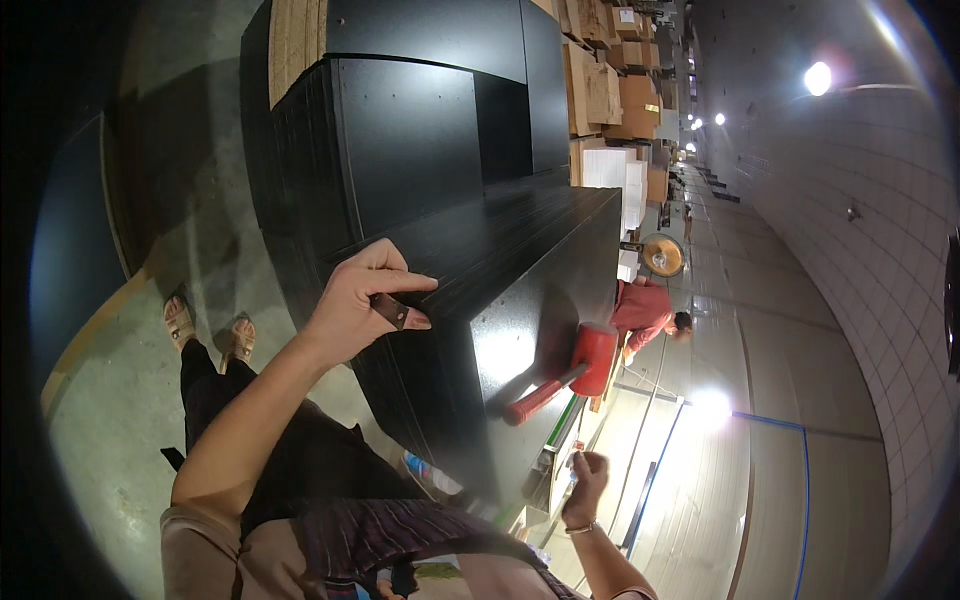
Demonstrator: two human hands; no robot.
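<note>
My left hand (362, 295) is closed at the corner of a stack of black boards (420, 385). Between its thumb and fingers shows a small dark brown piece (388, 308), whose kind I cannot make out. On the top board lies a mallet (592, 360) with a red head and a red-ended handle. My right hand (587, 488) is raised beyond the stack, away from the boards and the mallet. Its fingers are curled and pressed together; whether something small is in them I cannot see.
More black panels (410, 140) stand stacked beside this pile, with a raw chipboard edge (297, 50) at one end. Cardboard boxes (638, 105) fill the background. Another person in a red top (643, 308) works beyond the boards, near a round fan (662, 256).
</note>
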